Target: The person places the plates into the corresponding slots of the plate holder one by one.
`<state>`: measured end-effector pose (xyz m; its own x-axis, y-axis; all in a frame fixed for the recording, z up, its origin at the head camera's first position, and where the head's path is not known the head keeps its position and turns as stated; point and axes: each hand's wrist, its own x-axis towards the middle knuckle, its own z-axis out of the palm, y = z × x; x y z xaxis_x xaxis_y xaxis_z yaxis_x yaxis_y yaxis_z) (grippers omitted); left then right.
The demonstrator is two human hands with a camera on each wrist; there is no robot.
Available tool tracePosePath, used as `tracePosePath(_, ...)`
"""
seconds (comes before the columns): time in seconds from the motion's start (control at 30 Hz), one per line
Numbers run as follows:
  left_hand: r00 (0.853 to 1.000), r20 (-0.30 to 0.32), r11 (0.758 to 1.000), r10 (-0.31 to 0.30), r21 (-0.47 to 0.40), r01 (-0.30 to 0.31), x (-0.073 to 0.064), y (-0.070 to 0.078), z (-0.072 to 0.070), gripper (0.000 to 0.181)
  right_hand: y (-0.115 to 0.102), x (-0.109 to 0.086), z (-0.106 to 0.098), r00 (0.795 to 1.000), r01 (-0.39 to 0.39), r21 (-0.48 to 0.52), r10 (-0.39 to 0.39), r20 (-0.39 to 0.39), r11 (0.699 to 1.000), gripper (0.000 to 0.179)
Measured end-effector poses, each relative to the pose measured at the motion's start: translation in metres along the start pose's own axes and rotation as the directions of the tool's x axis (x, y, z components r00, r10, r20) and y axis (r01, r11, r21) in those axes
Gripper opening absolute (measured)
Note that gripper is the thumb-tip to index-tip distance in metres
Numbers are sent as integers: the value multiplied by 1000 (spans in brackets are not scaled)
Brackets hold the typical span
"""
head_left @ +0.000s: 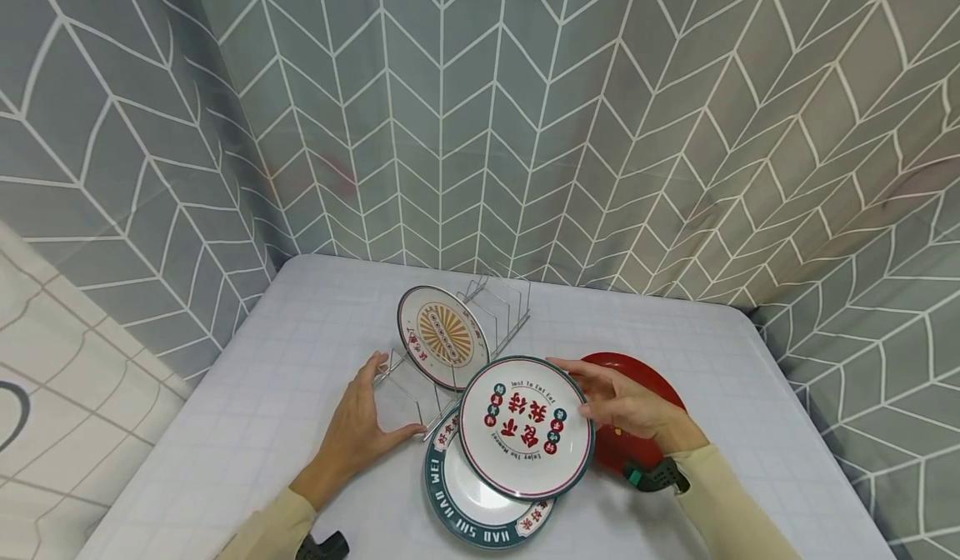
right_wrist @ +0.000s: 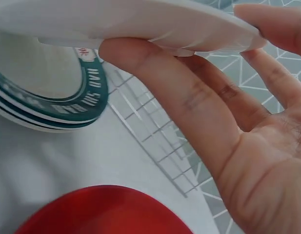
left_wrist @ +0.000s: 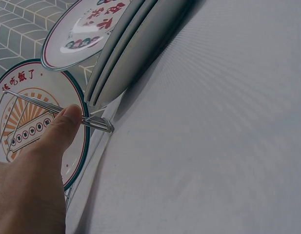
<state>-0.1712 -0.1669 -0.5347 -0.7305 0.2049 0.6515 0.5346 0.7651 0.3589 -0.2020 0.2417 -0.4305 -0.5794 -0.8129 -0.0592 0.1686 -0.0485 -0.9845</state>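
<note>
My left hand [head_left: 356, 427] holds the near end of a silver wire plate rack [head_left: 515, 331], with the thumb on its wire end [left_wrist: 99, 123] in the left wrist view. One patterned plate [head_left: 442, 335] with an orange sunburst stands tilted in the rack. To the right, my right hand [head_left: 630, 406] grips the edge of a white plate [head_left: 525, 468] with red characters, thumb on its face and fingers beneath. That plate is raised above a stack of green-rimmed plates [head_left: 468, 514] and partly hides it in the head view.
A red round dish [head_left: 637, 372] lies on the table under my right forearm. White cloth [head_left: 330, 310] covers the table. Grey patterned curtains [head_left: 480, 127] hang behind it and along the sides.
</note>
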Motion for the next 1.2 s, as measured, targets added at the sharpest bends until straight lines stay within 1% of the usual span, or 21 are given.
tracePosePath(0.13,1000,-8,1000,0,7,0,0,-1,1,133,-7,-3,-3,999,44,-5,-44,3,999,65)
tracePosePath(0.3,1000,-15,1000,-1,7,1,0,-1,1,134,-16,-7,-5,997,74,-12,-74,-12,997,64)
tracePosePath(0.4,1000,-14,1000,-3,8,4,0,-1,0,134,-21,-9,-7,996,88,-39,-88,-17,995,65)
tracePosePath(0.53,1000,-13,1000,-4,9,4,0,-1,0,135,-27,-12,-8,995,92,-78,-96,-40,993,65)
tracePosePath(0.83,1000,-15,1000,-4,13,4,0,-1,1,133,-37,-19,-10,993,60,-93,-69,-99,994,66)
tracePosePath(0.93,1000,-6,1000,-15,20,15,0,0,0,132,-45,-22,-13,990,57,-113,-71,-125,992,66)
tracePosePath(1.1,1000,5,998,-30,47,30,0,2,-1,133,-65,-24,-21,987,100,-149,-118,-114,984,68)
tracePosePath(1.2,1000,3,998,-28,49,28,0,2,-2,134,-78,-23,-25,982,126,-183,-149,-118,975,68)
